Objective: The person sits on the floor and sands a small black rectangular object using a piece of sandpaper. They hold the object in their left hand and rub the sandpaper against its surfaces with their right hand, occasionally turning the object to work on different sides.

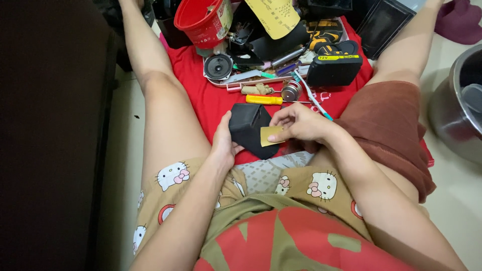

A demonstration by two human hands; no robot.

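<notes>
ok so looking down from the head cam, I've got the left hand (224,142) wrapped around the left side of a black boxy housing (249,128), fingers curled shut on it, thumb up along its edge. The box sits low over the red cloth (201,95) between my knees, tipped so one corner points down toward my lap and its long axis runs roughly up-down in the view, leaning a bit to the right. The right hand (298,123) pinches a small tan square of what looks like sandpaper (271,135) flat against the box's right face, fingertips closed on it

Just past the box a yellow-handled screwdriver (265,99) lies crosswise, handle left, shaft pointing right. Beyond that there's a small round speaker (218,66) face up, and a black and yellow battery pack (335,62) off to the right

Containers: a red bucket (203,20) at the top is tipped toward me, can't really tell what's inside. A shallow pink tray (251,79) holds the speaker and some flat tools. At the far right edge a metal pot (454,108) stands on the floor with something pale inside, too cut off to say what
</notes>
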